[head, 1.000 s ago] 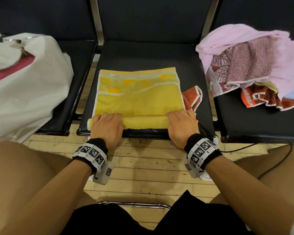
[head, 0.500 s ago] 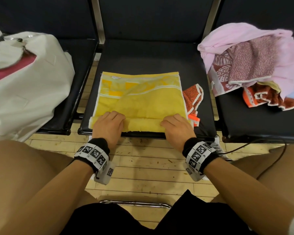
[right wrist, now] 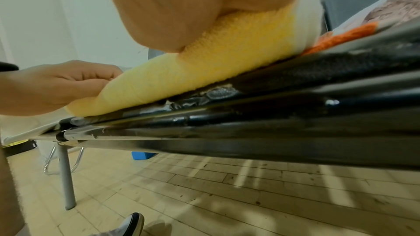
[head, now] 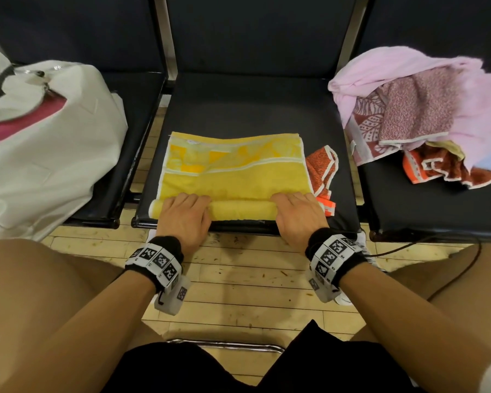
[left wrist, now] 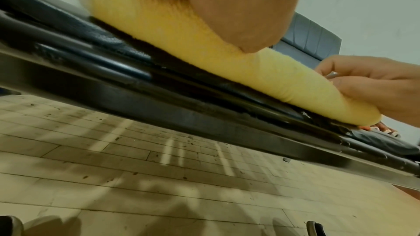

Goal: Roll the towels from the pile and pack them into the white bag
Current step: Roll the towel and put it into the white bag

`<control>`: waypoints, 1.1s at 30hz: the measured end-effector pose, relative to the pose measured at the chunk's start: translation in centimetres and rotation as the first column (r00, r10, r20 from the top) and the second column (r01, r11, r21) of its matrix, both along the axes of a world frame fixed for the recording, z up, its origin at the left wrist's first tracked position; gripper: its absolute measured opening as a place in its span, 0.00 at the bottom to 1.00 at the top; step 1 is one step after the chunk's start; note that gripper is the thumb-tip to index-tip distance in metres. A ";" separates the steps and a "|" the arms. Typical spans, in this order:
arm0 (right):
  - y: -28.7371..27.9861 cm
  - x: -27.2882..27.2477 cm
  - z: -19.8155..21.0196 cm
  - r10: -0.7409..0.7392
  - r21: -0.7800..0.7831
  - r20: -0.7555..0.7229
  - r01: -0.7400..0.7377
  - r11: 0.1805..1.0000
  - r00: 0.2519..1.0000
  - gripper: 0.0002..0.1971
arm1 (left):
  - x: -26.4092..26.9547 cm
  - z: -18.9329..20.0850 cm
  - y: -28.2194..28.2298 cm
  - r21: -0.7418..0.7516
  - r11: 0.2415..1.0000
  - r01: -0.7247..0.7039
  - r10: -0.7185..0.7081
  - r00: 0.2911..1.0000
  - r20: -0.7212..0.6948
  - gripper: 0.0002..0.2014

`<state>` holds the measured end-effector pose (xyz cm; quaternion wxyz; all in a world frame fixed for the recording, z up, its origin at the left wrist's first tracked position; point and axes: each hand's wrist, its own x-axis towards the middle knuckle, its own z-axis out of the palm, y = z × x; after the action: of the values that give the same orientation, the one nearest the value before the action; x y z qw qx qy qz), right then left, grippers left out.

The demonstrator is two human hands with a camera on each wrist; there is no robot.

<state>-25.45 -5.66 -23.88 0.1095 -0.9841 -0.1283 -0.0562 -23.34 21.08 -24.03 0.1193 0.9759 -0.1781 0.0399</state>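
Note:
A yellow towel [head: 233, 177] lies on the middle black seat [head: 253, 109], its near edge wound into a roll [head: 241, 209] along the seat's front. My left hand [head: 186, 212] grips the roll's left part, fingers curled over it. My right hand [head: 295, 212] grips the right part the same way. From the left wrist, the roll [left wrist: 204, 42] runs under my left palm [left wrist: 227, 6] to my right hand [left wrist: 375, 85]. The white bag [head: 54, 154] sits on the left seat, the towel pile [head: 425, 120] on the right seat.
An orange-patterned towel [head: 322, 168] lies against the yellow towel's right edge, partly under it. A pink cloth [head: 20, 129] shows in the bag's mouth. A dark cable [head: 451, 273] trails over the wooden floor [head: 253, 279] at right. My knees flank the gap before the seats.
The roll has grown thicker and the flat part of the yellow towel shorter. Its far edge has slid toward me. Both hands stay at the seat's front edge.

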 end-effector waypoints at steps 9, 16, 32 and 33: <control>-0.6 0.6 -1.4 0.099 -0.006 0.274 -0.102 0.995 0.957 0.13 | 0.5 -0.3 -0.5 0.036 0.999 -0.026 0.023 0.997 0.071 0.12; 0.0 -0.4 -1.6 0.083 0.000 0.181 -0.084 0.996 0.980 0.14 | 1.1 -0.3 -0.4 0.056 0.998 0.038 -0.045 0.991 0.127 0.15; -0.3 0.7 -0.3 -0.001 0.007 0.015 0.001 1.000 1.000 0.20 | 0.0 -0.9 -0.5 0.054 0.998 -0.043 0.037 0.995 0.095 0.22; -0.3 0.8 -0.2 0.000 0.014 -0.006 0.000 1.000 1.000 0.20 | 0.0 -0.8 -0.6 0.049 0.997 -0.058 0.054 0.995 0.085 0.22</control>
<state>-24.68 -6.00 -24.04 0.1167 -0.9834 -0.1277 -0.0543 -23.30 20.50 -24.80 0.0852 0.9808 -0.1563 0.0794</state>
